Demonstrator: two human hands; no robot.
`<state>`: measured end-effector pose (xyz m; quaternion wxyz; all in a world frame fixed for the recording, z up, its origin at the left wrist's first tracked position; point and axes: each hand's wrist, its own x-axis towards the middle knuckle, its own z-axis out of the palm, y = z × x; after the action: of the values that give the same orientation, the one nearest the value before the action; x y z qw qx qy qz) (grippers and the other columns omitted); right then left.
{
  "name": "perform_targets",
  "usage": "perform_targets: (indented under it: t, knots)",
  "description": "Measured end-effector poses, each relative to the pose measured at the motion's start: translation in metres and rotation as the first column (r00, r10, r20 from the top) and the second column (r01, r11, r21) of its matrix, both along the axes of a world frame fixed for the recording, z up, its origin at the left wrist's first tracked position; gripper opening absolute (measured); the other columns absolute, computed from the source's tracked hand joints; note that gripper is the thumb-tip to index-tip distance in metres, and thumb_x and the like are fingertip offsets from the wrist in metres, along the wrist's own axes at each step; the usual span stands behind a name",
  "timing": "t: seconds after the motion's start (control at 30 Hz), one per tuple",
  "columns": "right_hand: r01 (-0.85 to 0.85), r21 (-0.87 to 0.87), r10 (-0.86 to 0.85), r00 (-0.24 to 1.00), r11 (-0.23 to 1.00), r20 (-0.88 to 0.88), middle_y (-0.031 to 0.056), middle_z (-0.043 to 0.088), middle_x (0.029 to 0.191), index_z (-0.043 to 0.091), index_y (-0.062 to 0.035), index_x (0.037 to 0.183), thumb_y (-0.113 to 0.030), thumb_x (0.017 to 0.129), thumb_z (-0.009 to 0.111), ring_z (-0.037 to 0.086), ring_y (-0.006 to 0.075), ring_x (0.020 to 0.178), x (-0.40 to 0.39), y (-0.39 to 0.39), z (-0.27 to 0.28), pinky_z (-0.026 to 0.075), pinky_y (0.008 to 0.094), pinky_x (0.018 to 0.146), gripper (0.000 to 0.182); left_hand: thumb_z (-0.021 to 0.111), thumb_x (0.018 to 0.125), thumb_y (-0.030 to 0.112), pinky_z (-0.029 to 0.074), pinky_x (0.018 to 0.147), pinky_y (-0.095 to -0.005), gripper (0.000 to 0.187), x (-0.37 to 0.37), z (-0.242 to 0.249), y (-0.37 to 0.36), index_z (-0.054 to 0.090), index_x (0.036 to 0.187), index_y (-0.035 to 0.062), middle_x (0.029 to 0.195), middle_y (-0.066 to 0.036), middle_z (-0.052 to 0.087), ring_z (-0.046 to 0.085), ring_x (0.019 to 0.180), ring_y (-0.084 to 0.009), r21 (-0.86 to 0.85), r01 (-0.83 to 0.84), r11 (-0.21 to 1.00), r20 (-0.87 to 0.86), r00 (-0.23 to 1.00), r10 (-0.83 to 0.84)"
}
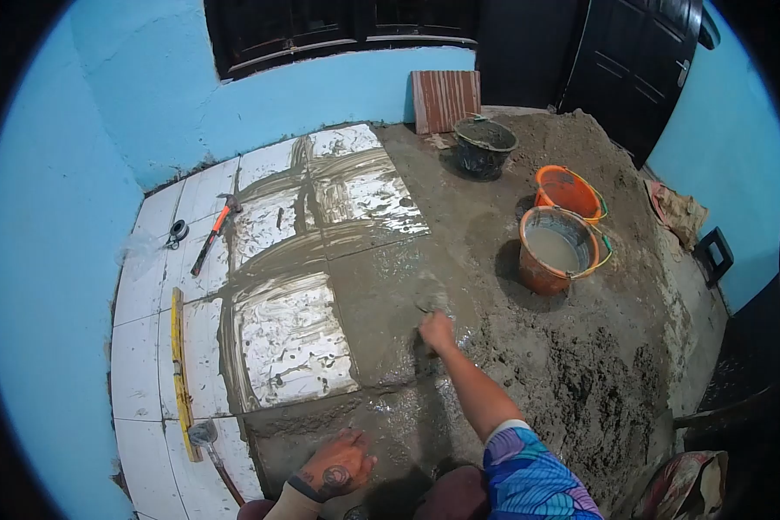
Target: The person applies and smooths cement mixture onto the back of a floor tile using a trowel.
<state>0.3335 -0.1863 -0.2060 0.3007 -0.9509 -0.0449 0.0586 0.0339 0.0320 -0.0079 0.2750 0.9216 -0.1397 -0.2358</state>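
My right hand [438, 331] is closed around a trowel [430, 296], whose blade is blurred and lies low over the wet grey mortar [381, 282]. This mortar borders the smeared white tile [290, 338] on its right side. Nearer to me, my left hand [338, 464] hovers or rests over the mortar strip by my knees. Its fingers are stretched out loosely and it holds nothing I can see. A dark band is on the left wrist.
White tiles stretch along the left wall, bearing a hammer [215, 234], a tape roll [178, 232], a yellow spirit level [180, 373] and a mallet [206, 436]. Two orange buckets [546, 276], one holding grey liquid, and a black bucket [485, 149] stand at the right on rough mortar.
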Motion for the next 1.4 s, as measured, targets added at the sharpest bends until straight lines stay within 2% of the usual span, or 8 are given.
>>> perform_targets:
  t: [0.1,0.23,0.33,0.6,0.73,1.13,1.33,1.4]
  knots:
    - [0.3,0.061,-0.302,0.953,0.952,0.024,0.0321,0.068,0.098,0.064,0.0055,0.11,-0.023,0.09,0.059,0.066,0.0495,0.096,-0.022,-0.047,-0.019,0.052,0.054,0.086,0.035,0.054,0.097,0.026,0.046,0.104,-0.0484,0.047,0.006,0.003,-0.002,0.053,0.128,-0.0097,0.127,-0.032,0.057,0.054,0.121,-0.0467,-0.032,0.027,0.999,0.075,0.997,-0.025]
    - [0.371,0.08,-0.377,0.924,0.925,0.068,0.0323,0.068,0.097,0.064,0.0053,0.11,-0.023,0.09,0.058,0.065,0.0495,0.096,-0.062,-0.083,-0.006,0.052,0.0535,0.085,0.035,0.053,0.098,0.026,0.045,0.103,-0.0476,0.047,0.021,0.003,-0.006,0.053,0.129,-0.0096,0.126,-0.031,0.059,0.055,0.12,-0.0455,-0.068,0.031,0.997,0.038,0.999,-0.029]
    - [0.35,0.126,-0.361,0.929,0.928,0.08,0.033,0.067,0.099,0.063,0.0064,0.107,-0.023,0.09,0.059,0.065,0.0494,0.097,-0.078,-0.072,-0.003,0.052,0.0532,0.084,0.034,0.052,0.098,0.028,0.045,0.103,-0.0476,0.048,0.03,-0.003,-0.008,0.053,0.129,-0.0096,0.126,-0.029,0.059,0.055,0.119,-0.0443,-0.064,0.05,0.997,0.025,0.999,-0.049]
    - [-0.066,0.163,0.066,0.998,0.984,0.007,0.0329,0.067,0.098,0.061,0.0063,0.113,-0.023,0.09,0.06,0.065,0.0494,0.097,-0.041,0.059,-0.005,0.052,0.0546,0.086,0.038,0.051,0.099,0.03,0.043,0.108,-0.047,0.05,0.021,0.012,-0.001,0.053,0.131,-0.0088,0.129,-0.031,0.058,0.052,0.126,-0.0449,0.03,0.067,0.997,-0.019,0.998,-0.067]
    - [-0.016,0.176,0.014,1.0,0.984,0.011,0.0328,0.067,0.097,0.06,0.0074,0.111,-0.025,0.09,0.061,0.065,0.0506,0.095,-0.05,0.065,-0.024,0.053,0.0542,0.086,0.039,0.05,0.1,0.031,0.04,0.112,-0.047,0.05,0.01,0.012,0.006,0.053,0.132,-0.0083,0.134,-0.033,0.055,0.048,0.131,-0.0447,-0.001,-0.03,1.0,-0.03,0.999,0.03]
    - [0.428,-0.008,-0.428,0.904,0.904,0.003,0.032,0.067,0.101,0.063,0.0059,0.107,-0.028,0.091,0.061,0.064,0.0496,0.1,-0.123,-0.117,0.001,0.05,0.0519,0.087,0.038,0.051,0.099,0.03,0.041,0.11,-0.0487,0.05,0.019,0.032,-0.002,0.053,0.132,-0.0083,0.136,-0.031,0.054,0.049,0.131,-0.0449,-0.054,0.032,0.998,-0.01,0.999,-0.033]
    - [0.346,0.074,-0.348,0.937,0.935,0.02,0.0321,0.067,0.101,0.062,0.007,0.106,-0.028,0.091,0.06,0.064,0.05,0.099,-0.111,-0.096,0.024,0.05,0.0524,0.086,0.038,0.051,0.099,0.03,0.039,0.112,-0.0487,0.051,0.01,0.046,-0.007,0.053,0.133,-0.0082,0.136,-0.03,0.054,0.048,0.132,-0.0449,-0.092,-0.009,0.996,0.017,1.0,0.011]
    - [0.336,0.061,-0.337,0.941,0.94,0.013,0.0322,0.067,0.1,0.063,0.0072,0.105,-0.027,0.091,0.059,0.064,0.0498,0.097,-0.116,-0.109,-0.006,0.05,0.0526,0.085,0.037,0.051,0.099,0.03,0.038,0.113,-0.0487,0.051,0.003,0.04,-0.007,0.052,0.133,-0.008,0.137,-0.03,0.053,0.047,0.133,-0.0447,-0.074,-0.034,0.997,0.057,0.998,0.038]
